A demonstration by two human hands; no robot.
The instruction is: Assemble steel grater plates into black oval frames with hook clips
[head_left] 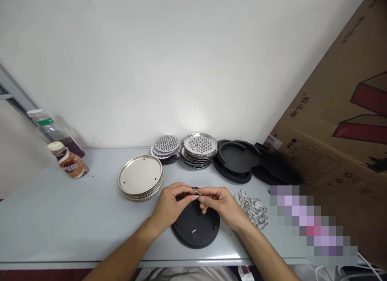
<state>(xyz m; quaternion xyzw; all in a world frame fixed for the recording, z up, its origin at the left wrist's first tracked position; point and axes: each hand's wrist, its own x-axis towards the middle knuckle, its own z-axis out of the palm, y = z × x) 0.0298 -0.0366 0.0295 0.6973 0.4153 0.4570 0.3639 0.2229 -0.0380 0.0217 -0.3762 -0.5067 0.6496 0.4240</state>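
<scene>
My left hand and my right hand meet at the middle of the table, fingertips pinched on a small bent metal wire clip. Both hands are closed on it. Under them lies a round black plastic disc with several small slots; its far part is covered by my fingers. Right of my right hand is a loose pile of similar shiny wire clips with looped ends. Left of my left hand stands a stack of round metal plates with small holes near the rim.
Along the wall sit perforated grater discs, rimmed metal grater plates and stacked black plastic discs. Two bottles, one brown-labelled and one clear, stand at left. A large cardboard box borders the right; a pixelated patch hides part.
</scene>
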